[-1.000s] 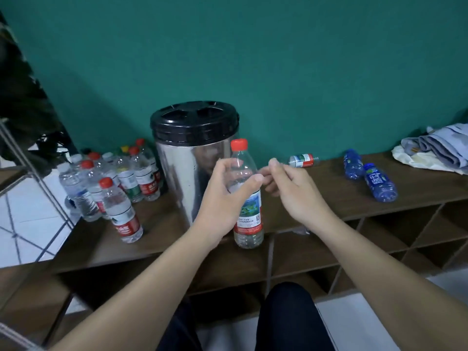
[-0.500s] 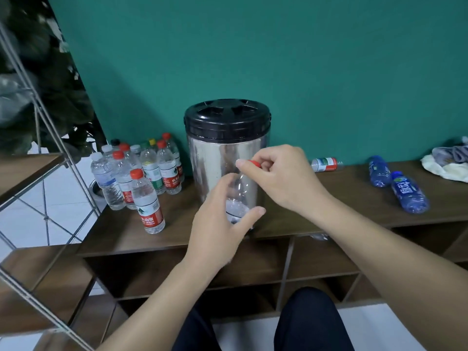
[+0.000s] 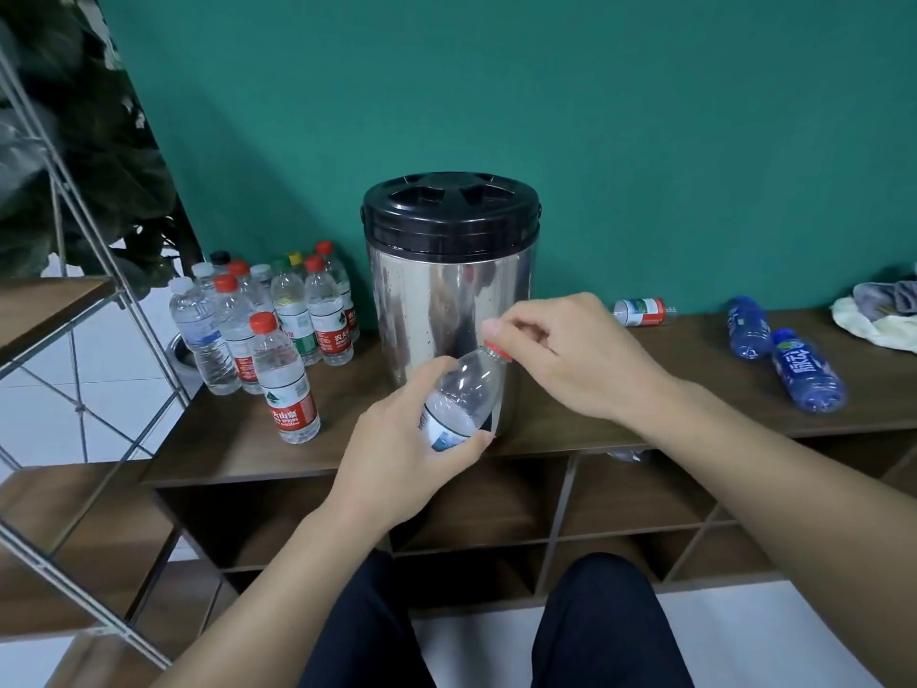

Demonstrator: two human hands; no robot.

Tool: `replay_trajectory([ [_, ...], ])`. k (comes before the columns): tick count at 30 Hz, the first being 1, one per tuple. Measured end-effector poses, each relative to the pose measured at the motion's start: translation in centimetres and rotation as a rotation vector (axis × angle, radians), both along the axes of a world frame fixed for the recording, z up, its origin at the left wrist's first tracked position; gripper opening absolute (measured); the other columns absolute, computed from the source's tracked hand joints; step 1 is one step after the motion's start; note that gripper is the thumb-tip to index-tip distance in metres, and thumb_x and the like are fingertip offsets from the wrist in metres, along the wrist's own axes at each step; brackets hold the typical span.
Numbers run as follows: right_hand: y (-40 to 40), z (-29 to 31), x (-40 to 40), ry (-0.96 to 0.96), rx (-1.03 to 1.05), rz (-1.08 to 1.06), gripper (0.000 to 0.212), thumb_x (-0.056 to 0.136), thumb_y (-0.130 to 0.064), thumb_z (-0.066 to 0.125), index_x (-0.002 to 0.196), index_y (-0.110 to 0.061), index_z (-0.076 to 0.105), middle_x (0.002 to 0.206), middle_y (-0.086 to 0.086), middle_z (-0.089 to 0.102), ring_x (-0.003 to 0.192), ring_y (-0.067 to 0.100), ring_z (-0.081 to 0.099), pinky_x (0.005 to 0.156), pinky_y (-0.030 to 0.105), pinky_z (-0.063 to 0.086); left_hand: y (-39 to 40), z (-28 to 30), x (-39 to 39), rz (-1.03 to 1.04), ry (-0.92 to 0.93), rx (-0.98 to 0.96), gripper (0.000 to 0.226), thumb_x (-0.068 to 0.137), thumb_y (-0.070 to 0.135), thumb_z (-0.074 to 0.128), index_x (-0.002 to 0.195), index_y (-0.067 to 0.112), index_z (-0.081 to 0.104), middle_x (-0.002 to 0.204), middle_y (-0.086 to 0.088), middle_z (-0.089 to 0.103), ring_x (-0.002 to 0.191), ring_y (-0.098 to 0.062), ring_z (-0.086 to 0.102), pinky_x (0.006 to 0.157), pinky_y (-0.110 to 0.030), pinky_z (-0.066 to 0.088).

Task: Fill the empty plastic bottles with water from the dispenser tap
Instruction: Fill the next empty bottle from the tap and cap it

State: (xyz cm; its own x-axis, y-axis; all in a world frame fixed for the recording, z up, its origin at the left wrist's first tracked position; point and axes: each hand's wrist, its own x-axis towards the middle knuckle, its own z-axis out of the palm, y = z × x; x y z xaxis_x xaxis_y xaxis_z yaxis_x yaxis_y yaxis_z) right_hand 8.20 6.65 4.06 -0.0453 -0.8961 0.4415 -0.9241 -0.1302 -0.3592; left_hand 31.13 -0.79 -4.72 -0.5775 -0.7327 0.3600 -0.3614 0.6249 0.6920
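Note:
My left hand (image 3: 397, 454) grips a clear plastic bottle (image 3: 464, 394) by its body, tilted with the neck up and to the right, in front of the steel dispenser (image 3: 436, 310) with the black lid. My right hand (image 3: 570, 360) pinches the bottle's red cap (image 3: 497, 351). The dispenser's tap is hidden behind my hands and the bottle. Two blue bottles (image 3: 804, 369) lie on their sides at the right, and a small clear bottle (image 3: 639, 311) lies by the wall.
A group of several upright capped bottles (image 3: 278, 330) stands left of the dispenser on the brown wooden shelf top (image 3: 238, 439). Crumpled cloths (image 3: 878, 310) lie at the far right. A metal-framed shelf (image 3: 74, 315) and a plant stand at the left. My knees are below the shelf.
The bottle went from upright to tilted in my left hand. My right hand moved onto the red cap and now pinches it. The view shifted left and down.

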Motion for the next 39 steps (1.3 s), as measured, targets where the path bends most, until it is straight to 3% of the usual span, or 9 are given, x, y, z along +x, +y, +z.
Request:
replay_trajectory([
  [4, -0.2, -1.1, 0.2, -0.116, 0.014, -0.029, 0.06, 0.11, -0.056, 0.059, 0.065, -0.016, 0.062, 0.056, 0.003, 0.049, 0.057, 0.016, 0.045, 0.059, 0.031, 0.035, 0.4, -0.9, -0.2, 0.108, -0.055, -0.185, 0.076, 0.087, 0.066, 0.085, 0.15, 0.051, 0.044, 0.126, 0.023, 0.071, 0.103, -0.008, 0.07, 0.084, -0.033, 0.063],
  [6, 0.0, -1.4, 0.1, -0.143, 0.058, 0.049, 0.053, 0.111, -0.048, 0.06, 0.075, -0.011, 0.068, 0.065, 0.007, 0.057, 0.063, 0.02, 0.051, 0.065, 0.038, 0.044, 0.2, -1.4, 0.2, 0.076, -0.053, -0.142, 0.076, 0.086, 0.066, 0.085, 0.15, 0.052, 0.045, 0.125, 0.024, 0.072, 0.104, -0.007, 0.07, 0.087, -0.034, 0.063],
  [10, 0.3, -1.9, -0.4, -0.118, 0.104, 0.175, 0.02, 0.112, -0.035, 0.064, 0.116, -0.028, 0.082, 0.103, -0.007, 0.072, 0.095, 0.018, 0.068, 0.088, 0.048, 0.054, -0.2, -2.3, 0.6, 0.006, -0.027, -0.011, 0.072, 0.087, 0.064, 0.087, 0.146, 0.053, 0.048, 0.119, 0.024, 0.074, 0.105, -0.005, 0.071, 0.087, -0.031, 0.062],
  [13, 0.6, -2.2, -0.9, -0.149, 0.125, 0.248, 0.028, 0.113, -0.027, 0.064, 0.138, -0.033, 0.076, 0.12, -0.012, 0.071, 0.115, 0.018, 0.069, 0.1, 0.044, 0.054, 0.4, -3.4, 0.6, -0.038, 0.036, 0.107, 0.069, 0.089, 0.056, 0.09, 0.144, 0.052, 0.05, 0.119, 0.024, 0.074, 0.109, -0.004, 0.071, 0.088, -0.024, 0.059],
  [16, 0.9, -2.9, -1.1, -0.244, 0.126, 0.265, 0.032, 0.114, -0.019, 0.064, 0.143, -0.03, 0.074, 0.128, -0.011, 0.073, 0.126, 0.017, 0.068, 0.108, 0.035, 0.053, 1.1, -4.7, 0.4, -0.075, 0.098, 0.209, 0.068, 0.091, 0.049, 0.09, 0.145, 0.048, 0.05, 0.123, 0.022, 0.074, 0.112, -0.007, 0.073, 0.094, -0.031, 0.061],
  [20, 0.2, -6.3, -2.5, -0.506, 0.042, 0.088, 0.03, 0.103, -0.017, 0.079, 0.132, -0.023, 0.079, 0.119, -0.009, 0.081, 0.112, 0.012, 0.075, 0.103, 0.036, 0.059, 2.1, -7.2, -0.2, -0.094, 0.168, 0.304, 0.067, 0.096, 0.037, 0.088, 0.144, 0.05, 0.044, 0.113, 0.017, 0.074, 0.099, -0.014, 0.074, 0.088, -0.033, 0.06],
  [25, -1.7, -13.0, -5.0, -0.243, 0.171, -0.203, 0.029, 0.096, -0.029, 0.086, 0.125, -0.028, 0.082, 0.102, -0.013, 0.077, 0.089, 0.001, 0.07, 0.093, 0.033, 0.062, 2.9, -11.0, -0.5, -0.146, 0.231, 0.383, 0.07, 0.105, 0.022, 0.077, 0.151, 0.05, 0.033, 0.12, 0.028, 0.066, 0.104, -0.018, 0.07, 0.097, -0.029, 0.058],
  [31, -4.4, -18.9, -6.2, -0.056, 0.251, -0.301, 0.026, 0.096, -0.028, 0.085, 0.121, -0.022, 0.081, 0.109, -0.002, 0.074, 0.09, 0.022, 0.071, 0.091, 0.044, 0.061, 2.3, -15.4, -0.3, -0.103, 0.268, 0.451, 0.069, 0.106, 0.024, 0.076, 0.155, 0.048, 0.036, 0.126, 0.004, 0.066, 0.099, -0.019, 0.069, 0.093, -0.045, 0.061],
  [39, -4.4, -20.5, -6.3, -0.112, 0.215, -0.359, 0.046, 0.095, -0.019, 0.087, 0.139, -0.019, 0.073, 0.137, -0.001, 0.062, 0.084, 0.011, 0.069, 0.094, 0.038, 0.061, 1.6, -18.4, 0.0, -0.102, 0.206, 0.479, 0.07, 0.105, 0.02, 0.078, 0.151, 0.047, 0.033, 0.137, 0.022, 0.058, 0.123, -0.01, 0.065, 0.098, -0.015, 0.05],
])
